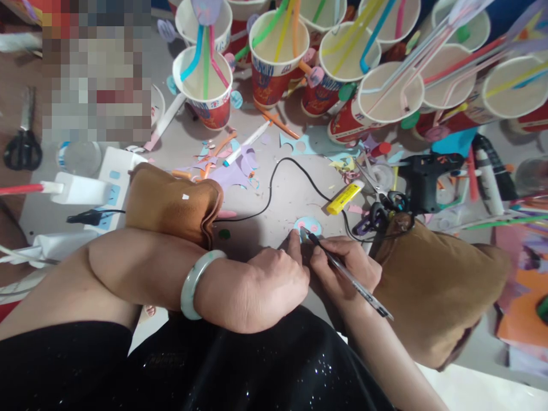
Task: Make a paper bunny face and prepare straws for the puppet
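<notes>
A small light-blue paper circle (315,226) with pink shapes lies on the table before me. My left hand (274,279) wears a pale bangle on its wrist; its index finger stretches forward and presses the circle's near left edge, while its other fingers are bent and partly hidden. Between the fingers of my right hand (349,262) is a black pen (349,275) with a clear barrel. Its tip is at the circle, close to my left fingertip; I cannot tell whether it touches the paper. A yellow glue stick (345,197) lies just beyond.
Paper cups (205,85) with coloured straws line the far side. Brown cushions (171,202) flank my arms. A black cable (272,188) crosses the table. Scissors (379,197) and a glue gun (422,180) lie right; a power strip (115,185) is left. Paper scraps (240,168) are scattered around.
</notes>
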The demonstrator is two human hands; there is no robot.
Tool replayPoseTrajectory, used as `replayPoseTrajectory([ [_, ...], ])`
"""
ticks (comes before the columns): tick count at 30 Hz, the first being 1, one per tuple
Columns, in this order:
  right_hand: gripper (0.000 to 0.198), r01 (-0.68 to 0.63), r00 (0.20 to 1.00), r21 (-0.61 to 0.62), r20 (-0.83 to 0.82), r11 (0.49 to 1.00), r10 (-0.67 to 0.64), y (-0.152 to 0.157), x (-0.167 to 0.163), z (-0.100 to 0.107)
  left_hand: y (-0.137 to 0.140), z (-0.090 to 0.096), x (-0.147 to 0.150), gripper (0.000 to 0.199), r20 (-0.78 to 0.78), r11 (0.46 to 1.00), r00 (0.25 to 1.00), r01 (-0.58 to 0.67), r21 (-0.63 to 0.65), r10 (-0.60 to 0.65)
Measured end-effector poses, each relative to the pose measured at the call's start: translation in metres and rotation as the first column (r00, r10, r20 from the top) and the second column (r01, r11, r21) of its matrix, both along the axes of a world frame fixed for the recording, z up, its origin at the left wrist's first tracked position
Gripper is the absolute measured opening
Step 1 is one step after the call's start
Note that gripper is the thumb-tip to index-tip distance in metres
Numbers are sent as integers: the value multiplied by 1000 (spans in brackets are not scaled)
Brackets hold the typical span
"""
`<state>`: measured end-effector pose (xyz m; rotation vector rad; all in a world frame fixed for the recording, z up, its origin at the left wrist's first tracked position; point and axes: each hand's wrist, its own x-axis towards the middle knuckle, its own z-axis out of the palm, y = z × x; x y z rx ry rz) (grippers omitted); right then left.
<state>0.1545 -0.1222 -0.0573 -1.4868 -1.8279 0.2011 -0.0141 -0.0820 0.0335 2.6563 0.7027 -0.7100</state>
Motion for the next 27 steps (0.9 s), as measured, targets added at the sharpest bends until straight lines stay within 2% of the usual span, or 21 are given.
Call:
replayPoseTrajectory([
  [5, 7, 1, 1000, -35, -8, 999, -1, 0, 0, -1, 2, 0, 2, 54, -1, 999, 1000, -9, -31, 9],
  [10, 6, 7, 1000, -17, 19, 1000, -6, 0, 0, 0, 3, 1, 2, 56, -33, 998, 999, -13, -57, 11],
  [14, 7, 2, 1000, -21, 25, 1000, -1, 1, 0, -1, 1, -2, 1, 54, 18, 1000, 1000, -2, 3, 2],
  [17, 5, 3, 999, -44, 39, 999, -1, 0, 1, -1, 0, -4, 1, 51, 39, 1000, 999, -16, 1, 16],
  [23, 7, 4, 999, -28, 35, 1000, -3, 0, 1, 0, -7, -13, -3, 51, 168, 993, 980, -114, 42, 105],
  [27, 6, 29, 998, -57, 61, 998, -26, 1, 0, 0, -9, -16, -5, 48, 218, 987, 964, -160, 19, 152],
])
